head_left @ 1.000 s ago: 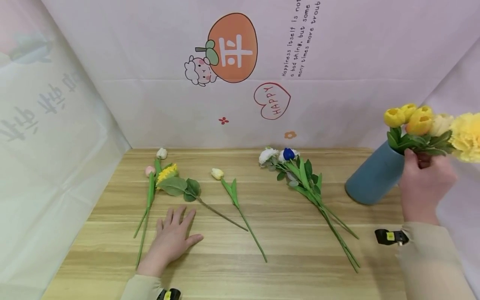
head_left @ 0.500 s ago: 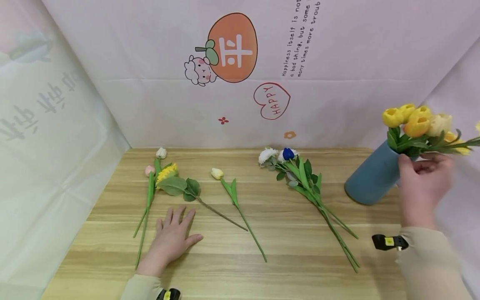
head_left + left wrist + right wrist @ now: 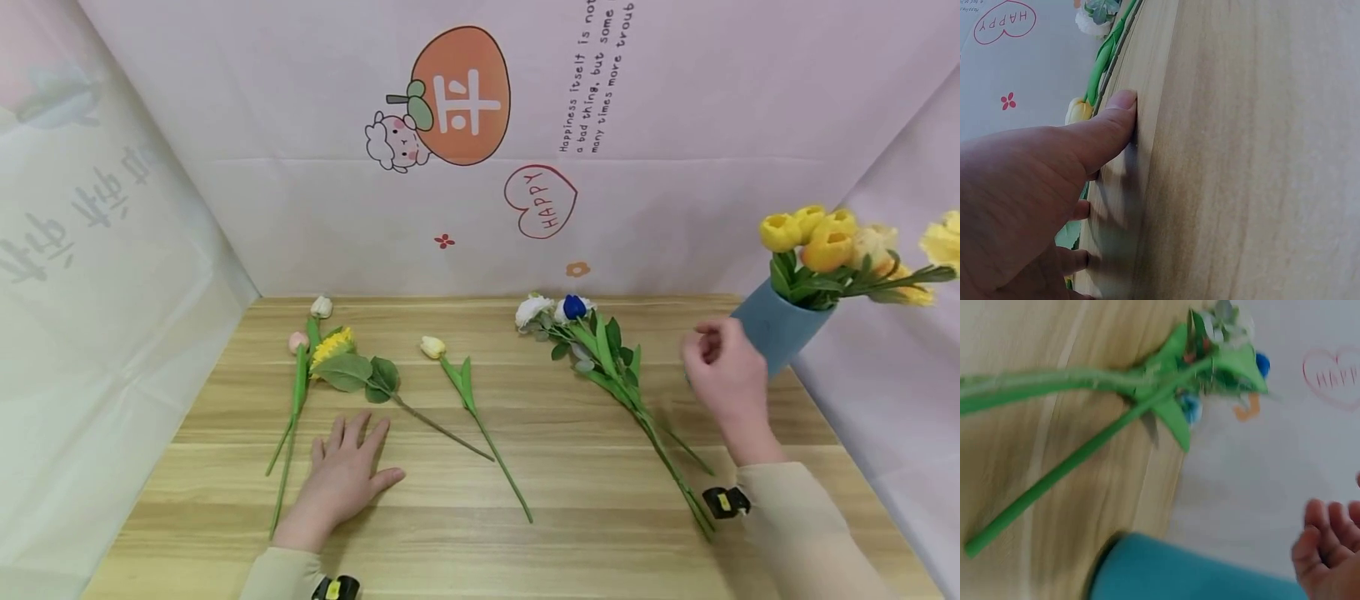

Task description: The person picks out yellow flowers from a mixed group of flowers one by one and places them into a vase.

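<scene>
My left hand rests on the wooden table with its fingers spread, holding nothing. A sunflower and a pale yellow tulip lie just beyond and to the right of it. To its left are a pink tulip and a white tulip. My right hand, fingers loosely bent around nothing, is in the air in front of a blue vase, overlapping it. Yellow tulips and a yellow ruffled flower stand in the vase. The right wrist view shows the bent fingers beside the vase.
Left of the right hand lies a bunch with white flowers and a blue tulip, stems pointing towards the front right. A printed white cloth hangs along the table's back edge and sides.
My right hand has left the flowers at the vase's mouth and moved left and down towards the bunch of stems. The yellow ruffled flower now leans out at the right. My left hand stays put.
</scene>
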A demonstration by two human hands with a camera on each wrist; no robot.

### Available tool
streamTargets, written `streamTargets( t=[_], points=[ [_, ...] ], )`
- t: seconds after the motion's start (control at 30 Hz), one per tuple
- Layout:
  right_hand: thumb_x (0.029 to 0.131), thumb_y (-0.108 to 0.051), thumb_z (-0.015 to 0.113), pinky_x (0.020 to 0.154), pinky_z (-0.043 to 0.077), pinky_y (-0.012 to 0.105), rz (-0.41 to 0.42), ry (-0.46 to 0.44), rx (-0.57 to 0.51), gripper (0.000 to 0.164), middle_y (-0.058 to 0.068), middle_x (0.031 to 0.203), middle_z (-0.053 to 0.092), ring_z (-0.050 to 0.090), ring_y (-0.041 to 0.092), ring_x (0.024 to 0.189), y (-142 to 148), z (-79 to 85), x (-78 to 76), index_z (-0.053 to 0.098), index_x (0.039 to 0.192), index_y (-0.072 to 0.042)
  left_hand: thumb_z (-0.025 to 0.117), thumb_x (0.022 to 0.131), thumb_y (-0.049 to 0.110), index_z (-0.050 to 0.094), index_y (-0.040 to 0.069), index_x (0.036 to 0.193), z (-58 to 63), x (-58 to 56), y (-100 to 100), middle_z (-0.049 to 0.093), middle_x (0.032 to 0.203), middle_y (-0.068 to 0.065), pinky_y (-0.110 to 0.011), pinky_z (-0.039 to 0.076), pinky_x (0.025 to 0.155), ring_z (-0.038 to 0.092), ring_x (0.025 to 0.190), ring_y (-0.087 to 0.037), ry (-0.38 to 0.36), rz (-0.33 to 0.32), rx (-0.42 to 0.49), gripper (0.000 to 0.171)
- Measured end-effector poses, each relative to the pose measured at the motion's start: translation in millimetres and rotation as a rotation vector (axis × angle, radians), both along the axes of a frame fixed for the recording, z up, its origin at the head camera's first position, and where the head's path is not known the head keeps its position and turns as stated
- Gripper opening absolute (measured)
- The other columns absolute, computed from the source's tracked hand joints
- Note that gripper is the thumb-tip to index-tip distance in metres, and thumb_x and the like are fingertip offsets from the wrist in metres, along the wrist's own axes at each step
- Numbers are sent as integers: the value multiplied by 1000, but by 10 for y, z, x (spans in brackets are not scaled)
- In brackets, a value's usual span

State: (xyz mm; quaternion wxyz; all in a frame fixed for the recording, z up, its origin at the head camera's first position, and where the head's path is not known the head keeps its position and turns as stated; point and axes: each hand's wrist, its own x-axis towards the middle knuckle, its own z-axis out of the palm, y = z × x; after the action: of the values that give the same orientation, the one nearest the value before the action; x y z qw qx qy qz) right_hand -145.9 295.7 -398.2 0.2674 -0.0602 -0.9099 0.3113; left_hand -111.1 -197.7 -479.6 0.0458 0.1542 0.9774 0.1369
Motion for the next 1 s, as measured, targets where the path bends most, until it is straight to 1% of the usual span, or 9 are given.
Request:
streamTargets(
  t=[0.13,0.27,0.33,0.4,0.5,0.57,0.7,0.9,1.0],
  points=[
    [98,-22,51,64,47,46,199,-196,85,32,12,95,58,56,27,81,-242,18,-70,52,123,-2,64,88,52,39,12,147,4,1,0,28,151,-24,-80,18,96,17,134,-55,2,1,5,75],
    [98,-20,56,63,50,44,355,-271,206,37,10,95,57,57,24,80,-478,-33,-171,49,130,-3,65,87,52,40,12,146,7,-1,0,28,150,-24,-80,19,96,18,134,-55,6,2,12,75],
    [97,-20,58,61,49,43,417,-273,269,40,10,97,57,57,23,77,-585,-62,-212,48,132,-4,65,88,52,39,12,147,6,-5,1,28,151,-23,-80,19,96,18,134,-55,5,3,11,75],
    [97,-22,57,59,49,41,464,-269,325,42,12,103,58,58,22,77,-680,-84,-236,46,134,-6,64,88,52,39,13,147,3,-9,1,28,151,-23,-80,18,96,18,134,-55,2,3,9,76],
    [98,-25,56,57,50,39,502,-273,374,42,13,116,57,61,22,82,-807,-100,-248,44,136,-10,64,88,53,38,13,147,0,-13,2,27,151,-23,-80,18,96,17,134,-56,0,2,8,76],
    [98,-25,56,53,50,36,517,-276,398,42,12,121,56,62,21,80,-891,-106,-249,45,136,-12,64,87,53,38,13,147,1,-14,3,27,151,-23,-80,18,96,17,134,-56,-1,1,9,76],
    [95,-22,61,48,46,31,560,-255,442,46,10,116,57,57,18,70,-1064,-146,-260,46,137,-11,65,87,52,39,13,147,8,-10,3,27,151,-23,-80,18,96,17,134,-55,-5,4,11,76],
    [89,-17,70,60,51,35,703,-120,551,49,7,107,59,55,18,80,-1331,-254,-235,52,134,-10,65,87,52,39,13,147,16,0,4,27,151,-23,-80,18,96,17,134,-55,-3,6,16,76],
    [88,-17,70,70,53,36,789,-91,613,48,5,105,59,56,19,86,-1446,-324,-214,54,133,-13,65,87,53,39,13,147,14,3,7,27,151,-23,-80,19,96,17,134,-55,3,4,11,76]
  ],
)
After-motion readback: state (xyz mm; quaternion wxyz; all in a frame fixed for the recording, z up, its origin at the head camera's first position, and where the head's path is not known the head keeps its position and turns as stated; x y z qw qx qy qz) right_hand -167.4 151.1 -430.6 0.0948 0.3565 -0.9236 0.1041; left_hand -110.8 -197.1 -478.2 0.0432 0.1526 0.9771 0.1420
